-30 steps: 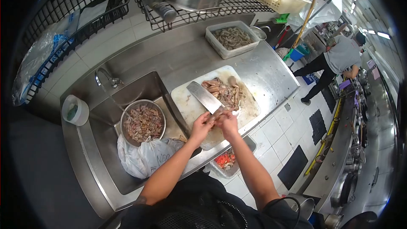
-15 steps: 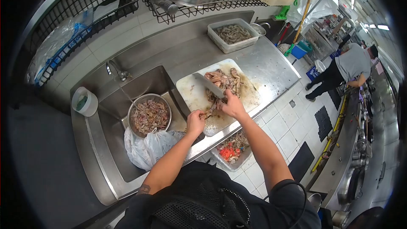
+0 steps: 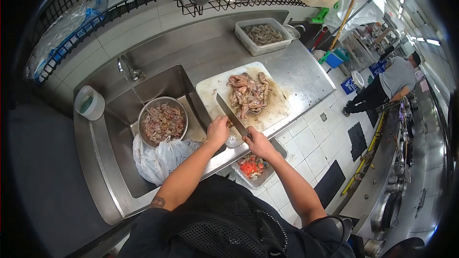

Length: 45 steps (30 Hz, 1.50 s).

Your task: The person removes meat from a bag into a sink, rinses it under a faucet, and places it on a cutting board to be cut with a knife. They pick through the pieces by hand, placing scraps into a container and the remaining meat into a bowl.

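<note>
My right hand point(image 3: 258, 143) grips the handle of a long kitchen knife point(image 3: 231, 113), its blade slanting to the upper left over the near side of the white cutting board point(image 3: 208, 87). Beside the blade, my left hand point(image 3: 218, 131) is closed, and a small brownish piece of squid point(image 3: 230, 123) shows at its fingertips. A pile of pinkish-brown squid point(image 3: 249, 92) lies on the board beyond both hands. In the sink to the left, cut pieces point(image 3: 165, 123) fill a round metal bowl point(image 3: 140, 123) under running water.
The sink point(image 3: 125, 172) also holds a white plastic bag point(image 3: 152, 161). A tub of greyish shrimp point(image 3: 262, 34) stands at the counter's back. Below the counter edge sits a container with red and pale scraps point(image 3: 253, 166). Another person point(image 3: 398, 77) stands in the aisle at right.
The knife and both hands have drawn back from the squid pile toward the board's near edge. More of the pile now shows. The view has shifted slightly.
</note>
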Each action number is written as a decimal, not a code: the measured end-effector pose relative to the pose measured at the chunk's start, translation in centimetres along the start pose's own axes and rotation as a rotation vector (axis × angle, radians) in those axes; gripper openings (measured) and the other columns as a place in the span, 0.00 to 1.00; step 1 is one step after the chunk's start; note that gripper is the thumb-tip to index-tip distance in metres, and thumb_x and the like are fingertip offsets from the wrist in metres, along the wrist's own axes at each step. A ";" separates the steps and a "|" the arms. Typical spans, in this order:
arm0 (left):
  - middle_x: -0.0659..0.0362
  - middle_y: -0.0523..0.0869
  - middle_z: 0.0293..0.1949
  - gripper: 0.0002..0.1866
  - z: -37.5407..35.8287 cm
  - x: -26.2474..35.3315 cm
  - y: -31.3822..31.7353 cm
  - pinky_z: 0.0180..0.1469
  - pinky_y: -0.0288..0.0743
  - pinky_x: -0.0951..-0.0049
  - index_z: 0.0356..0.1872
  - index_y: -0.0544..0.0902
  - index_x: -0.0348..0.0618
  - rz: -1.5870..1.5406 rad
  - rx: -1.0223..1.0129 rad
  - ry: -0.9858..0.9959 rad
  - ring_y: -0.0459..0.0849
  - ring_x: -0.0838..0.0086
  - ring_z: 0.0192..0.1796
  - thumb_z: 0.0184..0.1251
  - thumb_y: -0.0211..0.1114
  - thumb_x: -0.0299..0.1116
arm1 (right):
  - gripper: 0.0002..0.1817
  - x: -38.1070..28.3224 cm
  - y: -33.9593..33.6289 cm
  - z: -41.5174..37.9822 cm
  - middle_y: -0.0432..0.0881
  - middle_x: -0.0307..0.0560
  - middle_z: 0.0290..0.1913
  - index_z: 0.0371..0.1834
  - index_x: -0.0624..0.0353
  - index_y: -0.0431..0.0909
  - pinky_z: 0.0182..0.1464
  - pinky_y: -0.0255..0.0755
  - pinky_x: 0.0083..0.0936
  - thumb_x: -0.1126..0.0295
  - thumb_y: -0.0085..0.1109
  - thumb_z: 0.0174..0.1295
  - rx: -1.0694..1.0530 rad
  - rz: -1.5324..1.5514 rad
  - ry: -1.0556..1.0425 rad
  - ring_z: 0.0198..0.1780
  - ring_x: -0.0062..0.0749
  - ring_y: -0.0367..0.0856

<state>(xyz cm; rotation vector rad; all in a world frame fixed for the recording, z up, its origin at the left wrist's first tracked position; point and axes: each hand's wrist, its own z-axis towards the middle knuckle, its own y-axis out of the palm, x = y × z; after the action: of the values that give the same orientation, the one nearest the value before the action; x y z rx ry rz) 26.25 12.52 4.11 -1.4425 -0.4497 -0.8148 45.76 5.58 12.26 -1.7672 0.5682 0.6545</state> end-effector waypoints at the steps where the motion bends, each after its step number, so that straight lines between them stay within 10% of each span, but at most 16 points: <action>1: 0.44 0.86 0.49 0.12 -0.1 0.0 0.0 0.58 0.81 0.48 0.48 0.85 0.38 0.015 0.003 -0.004 0.86 0.43 0.54 0.65 0.62 0.24 | 0.17 0.0 0.1 0.0 0.84 0.72 0.37 0.54 0.64 0.71 0.47 0.75 0.52 0.62 0.61 0.74 -0.006 -0.001 0.002 0.44 0.70 0.84; 7: 0.43 0.85 0.49 0.10 0.4 -0.6 0.3 0.58 0.81 0.48 0.47 0.85 0.38 0.011 -0.054 -0.014 0.86 0.42 0.54 0.66 0.63 0.24 | 0.15 0.9 3.1 3.8 0.83 0.72 0.35 0.51 0.65 0.71 0.41 0.77 0.51 0.64 0.60 0.74 0.033 -0.070 -0.137 0.39 0.68 0.85; 14: 0.45 0.87 0.46 0.09 0.2 -3.9 1.5 0.55 0.82 0.57 0.43 0.88 0.40 -0.507 -0.026 -0.208 0.88 0.49 0.51 0.63 0.66 0.21 | 0.13 0.5 2.1 9.5 0.82 0.50 0.27 0.52 0.63 0.76 0.20 0.72 0.34 0.65 0.61 0.75 -0.047 0.369 0.034 0.19 0.33 0.79; 20: 0.56 0.90 0.52 0.16 -0.8 -3.4 -2.0 0.50 0.82 0.78 0.57 0.85 0.34 -0.914 -0.100 -0.351 0.89 0.75 0.49 0.70 0.64 0.13 | 0.27 -0.1 -2.5 10.8 0.87 0.61 0.49 0.67 0.61 0.78 0.59 0.79 0.42 0.74 0.68 0.63 0.316 -0.007 -0.070 0.53 0.57 0.86; 25: 0.55 0.89 0.53 0.16 -1.0 -0.3 -4.2 0.52 0.86 0.75 0.61 0.83 0.33 -1.466 -0.230 -0.548 0.89 0.76 0.47 0.75 0.66 0.18 | 0.30 4.8 -0.9 12.9 0.82 0.64 0.61 0.68 0.61 0.78 0.66 0.75 0.44 0.81 0.64 0.59 0.398 -0.152 -0.185 0.62 0.62 0.80; 30: 0.55 0.91 0.48 0.13 -0.3 1.8 -3.0 0.46 0.85 0.78 0.56 0.85 0.34 -1.373 -0.243 -0.428 0.89 0.77 0.42 0.73 0.69 0.19 | 0.30 4.1 -1.5 7.8 0.80 0.63 0.63 0.67 0.61 0.78 0.68 0.74 0.43 0.84 0.63 0.58 0.569 -0.032 -0.175 0.63 0.63 0.79; 38: 0.60 0.92 0.38 0.07 1.1 9.1 2.4 0.37 0.78 0.80 0.48 0.88 0.33 -1.016 -0.406 -0.226 0.84 0.82 0.34 0.71 0.71 0.21 | 0.18 7.4 0.9 -3.9 0.85 0.37 0.41 0.59 0.64 0.83 0.42 0.78 0.21 0.82 0.64 0.67 0.653 0.682 0.132 0.40 0.16 0.82; 45: 0.62 0.92 0.38 0.07 0.3 15.0 9.1 0.40 0.79 0.79 0.47 0.89 0.33 -0.699 -0.666 -0.003 0.85 0.83 0.38 0.72 0.71 0.25 | 0.20 11.4 -3.1 -9.3 0.87 0.42 0.46 0.62 0.67 0.84 0.51 0.81 0.24 0.83 0.66 0.67 0.628 1.200 -0.070 0.50 0.25 0.86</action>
<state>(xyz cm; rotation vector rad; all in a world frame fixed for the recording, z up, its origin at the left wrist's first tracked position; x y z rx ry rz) 42.86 8.93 8.60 -1.9190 -0.7476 -1.6309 57.57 -3.16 8.87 -0.6741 1.6061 1.1524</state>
